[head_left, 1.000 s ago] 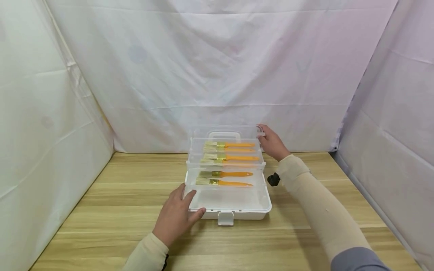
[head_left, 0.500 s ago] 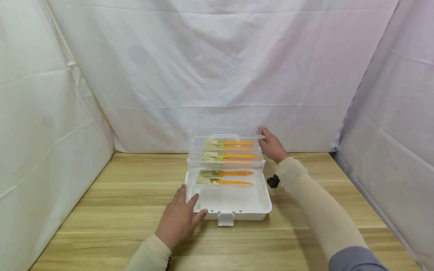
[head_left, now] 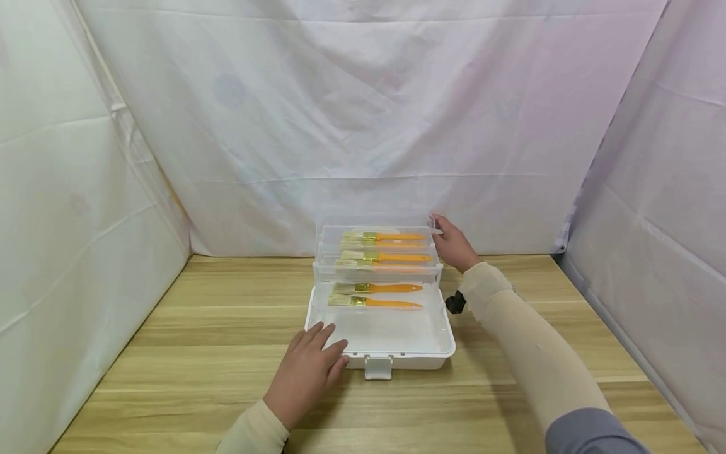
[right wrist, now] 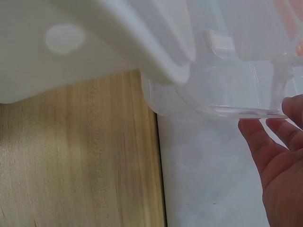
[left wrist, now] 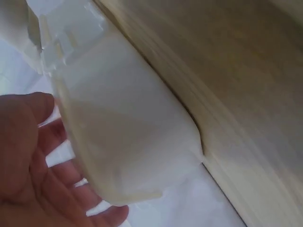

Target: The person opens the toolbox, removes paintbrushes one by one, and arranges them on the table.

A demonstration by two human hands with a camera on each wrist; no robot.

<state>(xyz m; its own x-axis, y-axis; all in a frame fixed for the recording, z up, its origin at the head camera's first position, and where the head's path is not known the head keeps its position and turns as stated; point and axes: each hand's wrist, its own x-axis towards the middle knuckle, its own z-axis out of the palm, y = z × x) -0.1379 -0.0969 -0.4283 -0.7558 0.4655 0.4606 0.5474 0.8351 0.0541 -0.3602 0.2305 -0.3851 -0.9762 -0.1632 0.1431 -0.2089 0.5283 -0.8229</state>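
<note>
A white plastic storage box with a latch on its front stands unfolded on the table. Several orange-handled paintbrushes lie crosswise in pairs on its stepped clear trays. At the front left corner, my left hand rests on the rim with fingers extended; the left wrist view has them alongside the box's white wall. My right hand reaches to the back right and pinches the edge of the raised clear lid between thumb and fingers. Some right fingertips are hidden behind the lid in the head view.
The wooden table extends on both sides of the box and in front of it. White cloth hangs closely behind the box, with more cloth along the left and right sides.
The lid and trays have tipped slightly, and the right hand has lowered a little with the lid. My left hand has shifted slightly along the front left corner, its fingers closer together.
</note>
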